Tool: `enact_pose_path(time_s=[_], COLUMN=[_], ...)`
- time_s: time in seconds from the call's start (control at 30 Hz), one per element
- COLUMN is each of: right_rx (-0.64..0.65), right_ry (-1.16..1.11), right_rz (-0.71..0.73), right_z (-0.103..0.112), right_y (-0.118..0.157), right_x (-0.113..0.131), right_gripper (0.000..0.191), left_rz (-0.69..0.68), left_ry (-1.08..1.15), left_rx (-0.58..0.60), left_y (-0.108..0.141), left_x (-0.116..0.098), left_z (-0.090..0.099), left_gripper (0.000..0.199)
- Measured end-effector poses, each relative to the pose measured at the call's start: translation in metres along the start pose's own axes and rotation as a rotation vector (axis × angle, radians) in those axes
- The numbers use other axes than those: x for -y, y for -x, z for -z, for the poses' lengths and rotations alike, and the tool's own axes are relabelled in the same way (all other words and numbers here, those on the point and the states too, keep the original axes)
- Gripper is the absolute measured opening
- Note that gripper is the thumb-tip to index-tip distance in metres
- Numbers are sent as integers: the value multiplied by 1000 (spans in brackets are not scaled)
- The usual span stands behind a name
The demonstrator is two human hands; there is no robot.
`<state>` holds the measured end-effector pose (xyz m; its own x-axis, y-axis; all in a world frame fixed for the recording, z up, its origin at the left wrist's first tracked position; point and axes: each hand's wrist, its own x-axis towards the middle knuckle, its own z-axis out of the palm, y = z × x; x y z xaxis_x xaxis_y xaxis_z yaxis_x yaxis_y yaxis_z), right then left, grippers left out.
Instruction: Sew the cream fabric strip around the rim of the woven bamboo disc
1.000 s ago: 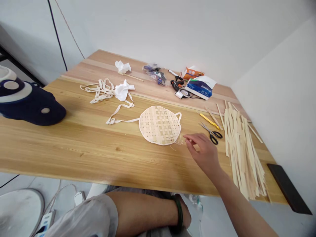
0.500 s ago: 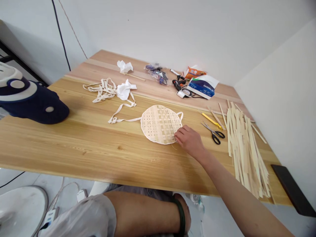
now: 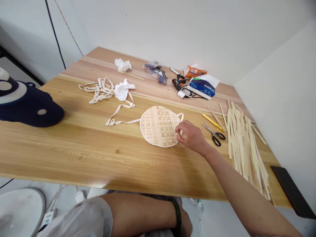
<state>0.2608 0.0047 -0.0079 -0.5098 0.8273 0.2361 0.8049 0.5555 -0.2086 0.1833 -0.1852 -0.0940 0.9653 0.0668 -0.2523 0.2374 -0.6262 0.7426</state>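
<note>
At the woven disc (image 3: pixel 159 126), right grip (image 3: pixel 190 135) curled

The right hand (image 3: pixel 189 135) and forearm (image 3: pixel 234 182) are bare. Pale grey, loose cloth (image 3: pixel 81 219), softly creased, covers the upper leg and ends in a plain curved hem. Beyond it the lower leg (image 3: pixel 143 210) is bare down to a dark green band (image 3: pixel 177 215) near the foot, strap or footwear unclear.

Bright, diffuse light; pale wall (image 3: pixel 153 33) near-featureless. Soft-edged shadow on wooden table (image 3: pixel 86 141), near side of right hand (image 3: pixel 190 135). Small glare along near table edge, left of centre. Wide-angle stretch toward borders; far right corner darkened.
</note>
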Motion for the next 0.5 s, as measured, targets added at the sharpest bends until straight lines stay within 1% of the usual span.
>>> enact_pose_path(time_s=[0.03,0.07,0.1,0.13,0.17,0.2,0.23,0.27,0.3,0.33,0.37,0.4,0.43,0.47,0.5], right_rx=[-37,-68,-90,-107,-118,-127,-135,-145,-156,-167,-176,-184,-188,-186,-183], right_ry=[-33,-64,-93,-119,-141,-159,-174,-189,-202,-215,-225,-233,-238,-239,-237], right_rz=[-39,-72,-96,-113,-123,-133,-136,-127,-106,-79,-49,-23,-6,1,8], right_z=[4,8,12,17,21,25,29,33,37,41,44,46,48,50,51], right_y=[-1,-3,-5,-7,-9,-11,-13,-14,-16,-18,-20,-22,-24,-27,-30], right_x=[-1,-2,-4,-5,-6,-7,-7,-8,-8,-7,-6,-4,-3,0,2], right_gripper=[11,11,11,11,10,9,8,8,8,8,8,8,8,8,8], left_rz=[9,0,-8,-34,-79,-104,-78,5,142,249,325,365,372,369,345], left_ry=[3,16,34,78,235,391,534,627,629,617,614,635,674,713,761], left_rx=[71,155,213,258,254,135,-34,-230,-493,-735,-965,-1137,-1239,-1270,-1265], left_y=[2,6,14,26,41,59,78,97,116,132,145,155,162,166,167], left_x=[-1,-2,-2,-3,-2,0,4,10,17,26,34,42,49,54,58], left_z=[6,16,30,46,65,86,107,129,148,166,182,195,205,213,218], left_gripper=[53,54,53,44,26,14,14,21,28,31,32,28,25,30,37])
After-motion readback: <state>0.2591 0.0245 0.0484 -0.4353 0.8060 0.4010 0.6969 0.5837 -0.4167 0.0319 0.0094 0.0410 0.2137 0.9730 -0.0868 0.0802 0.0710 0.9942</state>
